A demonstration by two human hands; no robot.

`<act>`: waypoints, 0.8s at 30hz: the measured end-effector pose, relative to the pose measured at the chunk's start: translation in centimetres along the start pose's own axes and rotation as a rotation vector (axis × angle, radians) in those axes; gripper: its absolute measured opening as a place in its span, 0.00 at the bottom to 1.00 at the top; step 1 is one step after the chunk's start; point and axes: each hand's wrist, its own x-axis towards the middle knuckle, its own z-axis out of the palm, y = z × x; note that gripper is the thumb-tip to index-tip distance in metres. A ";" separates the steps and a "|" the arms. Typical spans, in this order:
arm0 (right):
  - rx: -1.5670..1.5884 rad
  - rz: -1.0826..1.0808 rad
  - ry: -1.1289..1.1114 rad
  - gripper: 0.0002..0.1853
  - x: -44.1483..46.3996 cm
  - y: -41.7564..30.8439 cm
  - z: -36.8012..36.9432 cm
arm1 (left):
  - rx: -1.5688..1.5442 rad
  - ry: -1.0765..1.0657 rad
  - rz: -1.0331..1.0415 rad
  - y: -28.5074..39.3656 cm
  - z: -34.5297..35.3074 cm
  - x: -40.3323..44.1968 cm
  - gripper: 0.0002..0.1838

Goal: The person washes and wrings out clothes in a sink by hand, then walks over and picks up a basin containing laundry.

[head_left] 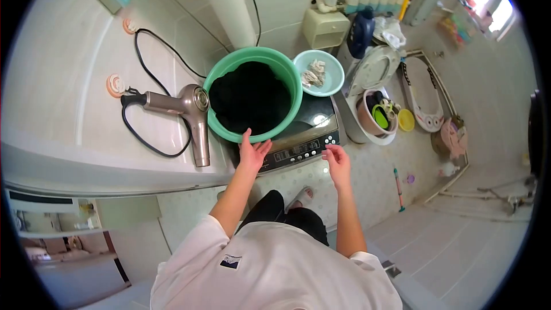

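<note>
A round green basin with a heap of black cloth in it rests on the washing machine. At the basin's near rim is my left hand, its thumb up against the edge and its fingers spread just outside. My right hand hangs to the right, near the front edge of the machine's button panel. Its fingers are loosely bent and apart, with nothing visible in them. Behind the panel, a light blue basin holds crumpled pale cloth.
Left of the green basin, a hair dryer with a looped black cord lies on the pale counter. To the right are a toilet lid, a pink tub of small items, a yellow cup and a baby bath.
</note>
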 end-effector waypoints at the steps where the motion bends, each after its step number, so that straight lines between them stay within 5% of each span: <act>1: -0.046 0.018 -0.043 0.10 0.9 -1.2 0.1 | -0.026 0.018 -0.008 0.1 0.2 0.6 0.48; 10: -0.127 -0.010 -0.193 0.11 5.9 -1.9 2.9 | -0.077 0.008 0.015 -0.6 -1.9 5.2 0.11; 24: -0.432 -0.263 -0.263 0.27 11.3 -7.8 8.3 | -0.123 0.088 0.005 -0.4 -1.0 3.8 0.07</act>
